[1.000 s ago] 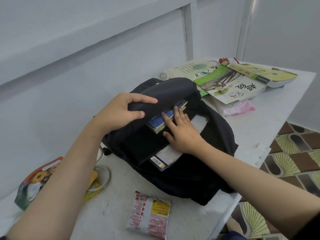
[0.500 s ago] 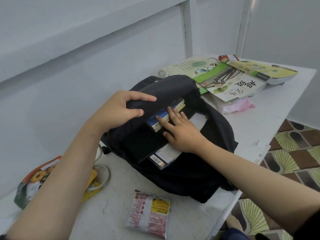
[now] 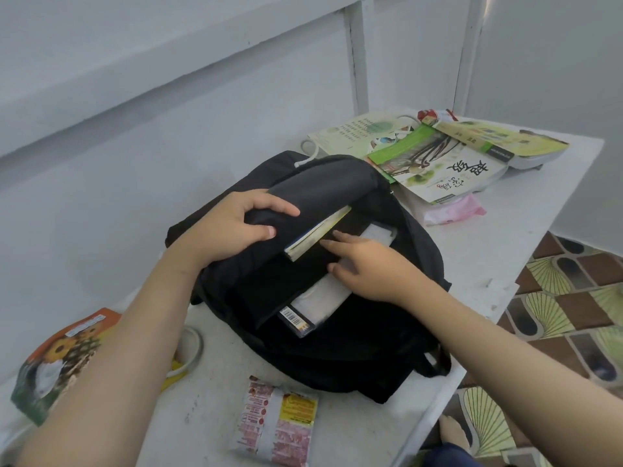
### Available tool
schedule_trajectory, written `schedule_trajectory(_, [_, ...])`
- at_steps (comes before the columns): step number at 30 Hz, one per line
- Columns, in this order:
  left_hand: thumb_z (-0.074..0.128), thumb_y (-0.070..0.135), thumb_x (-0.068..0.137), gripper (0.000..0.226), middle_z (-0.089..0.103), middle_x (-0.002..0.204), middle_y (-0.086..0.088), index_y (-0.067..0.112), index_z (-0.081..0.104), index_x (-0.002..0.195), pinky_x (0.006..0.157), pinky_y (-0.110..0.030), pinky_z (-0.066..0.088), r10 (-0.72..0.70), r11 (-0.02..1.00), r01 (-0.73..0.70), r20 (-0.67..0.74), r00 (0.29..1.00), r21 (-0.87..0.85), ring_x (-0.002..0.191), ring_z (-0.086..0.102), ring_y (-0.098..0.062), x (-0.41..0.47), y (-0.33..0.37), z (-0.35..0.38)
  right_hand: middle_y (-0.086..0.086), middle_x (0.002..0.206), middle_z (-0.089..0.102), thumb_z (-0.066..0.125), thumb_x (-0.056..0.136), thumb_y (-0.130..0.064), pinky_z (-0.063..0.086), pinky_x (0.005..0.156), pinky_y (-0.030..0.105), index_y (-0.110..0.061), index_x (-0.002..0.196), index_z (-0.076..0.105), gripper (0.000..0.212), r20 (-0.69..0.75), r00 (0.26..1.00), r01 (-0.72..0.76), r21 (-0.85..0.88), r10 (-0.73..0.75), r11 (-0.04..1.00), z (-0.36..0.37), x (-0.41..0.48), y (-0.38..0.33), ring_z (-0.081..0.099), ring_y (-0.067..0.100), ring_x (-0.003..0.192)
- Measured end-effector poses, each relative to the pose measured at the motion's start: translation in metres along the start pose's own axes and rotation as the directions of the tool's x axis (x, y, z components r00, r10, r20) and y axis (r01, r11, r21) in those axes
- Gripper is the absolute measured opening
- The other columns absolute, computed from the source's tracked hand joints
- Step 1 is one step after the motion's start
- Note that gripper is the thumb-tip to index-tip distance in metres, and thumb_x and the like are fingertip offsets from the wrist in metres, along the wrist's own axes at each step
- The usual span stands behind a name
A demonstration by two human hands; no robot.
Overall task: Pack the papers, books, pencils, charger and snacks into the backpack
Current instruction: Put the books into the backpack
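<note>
— Where, the book [image 3: 317, 235]?
— Inside the backpack [image 3: 354, 358], slanted in the open mouth, tucked under the raised flap, with yellow-edged pages on show.
— And against the right hand [image 3: 367, 267]?
— Just beyond its fingertips [image 3: 328, 242], touching or nearly so; cannot tell which. Fingers straight and close together, reaching into the mouth, palm over the white papers [image 3: 317, 303].
— Left hand [image 3: 229, 230]?
— Curled round the flap at the backpack's top edge, fingers over it, thumb on the near side, pinching the black cloth just left of the book.
— Anything else in the mouth?
— A barcoded cover [image 3: 296, 322] at the near corner, beside the papers.
— Around the backpack?
— Flat on a white table [image 3: 505, 251]. In front of the backpack, a red-and-yellow snack [image 3: 276, 426]. Beyond it, green-and-white books [image 3: 448, 170], and a pink packet [image 3: 453, 214] just right of the backpack. Left of the backpack, by the left forearm, a white cable [image 3: 195, 348] and an orange bag [image 3: 57, 358].
</note>
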State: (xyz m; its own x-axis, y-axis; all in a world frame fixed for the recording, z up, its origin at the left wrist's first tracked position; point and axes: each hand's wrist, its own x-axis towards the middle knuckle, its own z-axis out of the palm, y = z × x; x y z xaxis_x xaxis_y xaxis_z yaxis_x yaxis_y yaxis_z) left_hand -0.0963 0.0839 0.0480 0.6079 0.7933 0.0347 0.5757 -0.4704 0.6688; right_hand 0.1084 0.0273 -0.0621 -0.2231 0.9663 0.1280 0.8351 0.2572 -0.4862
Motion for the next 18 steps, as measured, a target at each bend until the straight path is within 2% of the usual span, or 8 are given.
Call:
schedule_trajectory(2, [0.06,-0.006,0.08,0.048,0.036,0.135,0.024,0.038,0.068,0.094,0.1,-0.008,0.02,-0.014,0.999,0.015,-0.041,0.999,0.029,0.125,0.031,0.014,0.006,-0.002,0.009,0.001,0.141,0.048,0.048,0.094,-0.03,0.037,0.105,0.033,-0.024,0.138,0.047,0.044,-0.145,0.989,0.039,0.046,-0.032,0.998,-0.013,-0.012,0.012,0.042,0.016,0.13])
schedule_trajectory(4, [0.057,-0.006,0.078,0.047,0.027,0.146,0.016,0.037,0.068,0.094,0.104,-0.019,0.016,0.007,1.0,-0.006,-0.125,0.992,0.009,0.137,0.019,0.004,0.016,0.0,0.021,-0.003,0.121,0.062,0.05,0.091,-0.026,0.042,0.096,0.026,-0.022,0.129,0.057,0.039,-0.326,0.945,0.072,0.103,-0.035,0.992,-0.028,-0.024,0.025,0.054,0.01,0.113])
schedule_trajectory(6, [0.057,-0.005,0.079,0.045,0.033,0.145,0.015,0.034,0.065,0.1,0.104,-0.014,0.018,0.07,0.997,-0.078,-0.198,0.978,-0.03,0.137,0.021,0.005,0.03,0.006,0.034,-0.004,0.107,0.066,0.05,0.088,-0.023,0.04,0.088,0.019,-0.02,0.121,0.062,0.035,-0.487,0.873,0.065,0.158,0.021,0.985,-0.043,-0.033,0.04,0.056,0.008,0.1])
schedule_trajectory(9, [0.059,0.001,0.085,0.037,0.051,0.127,0.019,0.026,0.061,0.112,0.099,-0.007,0.028,0.17,0.981,-0.187,-0.25,0.953,-0.047,0.121,0.041,0.01,0.06,0.021,0.052,-0.002,0.11,0.063,0.049,0.088,-0.024,0.033,0.089,0.016,-0.017,0.113,0.065,0.031,-0.636,0.762,-0.031,0.154,0.124,0.988,-0.062,-0.039,0.074,0.053,0.011,0.104])
schedule_trajectory(11, [0.059,0.008,0.087,0.034,0.056,0.117,0.023,0.027,0.061,0.115,0.1,-0.014,0.031,0.194,0.979,-0.202,-0.257,0.947,-0.003,0.112,0.046,0.01,0.083,0.03,0.063,0.003,0.117,0.06,0.051,0.089,-0.02,0.03,0.092,0.02,-0.016,0.114,0.065,0.028,-0.662,0.722,-0.124,0.163,0.202,0.979,-0.073,-0.039,0.103,0.05,0.018,0.112])
schedule_trajectory(13, [0.06,0.012,0.087,0.032,0.052,0.112,0.032,0.031,0.061,0.113,0.097,-0.005,0.026,0.205,0.979,-0.201,-0.247,0.947,0.042,0.107,0.043,0.018,0.106,0.039,0.073,0.01,0.127,0.054,0.055,0.089,-0.019,0.03,0.096,0.028,-0.017,0.117,0.063,0.03,-0.664,0.699,-0.219,0.154,0.265,0.963,-0.083,-0.037,0.132,0.046,0.026,0.119])
schedule_trajectory(15, [0.06,0.013,0.087,0.029,0.051,0.112,0.031,0.032,0.062,0.11,0.09,0.005,0.022,0.209,0.978,-0.203,-0.221,0.953,0.053,0.106,0.041,0.021,0.128,0.047,0.083,0.015,0.137,0.046,0.052,0.087,-0.029,0.029,0.102,0.04,-0.02,0.124,0.06,0.039,-0.648,0.693,-0.317,0.121,0.317,0.941,-0.092,-0.035,0.157,0.04,0.032,0.126])
schedule_trajectory(18, [0.059,0.015,0.088,0.026,0.055,0.117,0.019,0.032,0.064,0.107,0.092,-0.007,0.027,0.188,0.982,-0.18,-0.174,0.967,0.063,0.112,0.044,0.007,0.157,0.058,0.097,0.02,0.147,0.032,0.042,0.085,-0.042,0.021,0.109,0.048,-0.025,0.132,0.052,0.051,-0.582,0.714,-0.433,0.07,0.389,0.899,-0.103,-0.031,0.185,0.028,0.035,0.136])
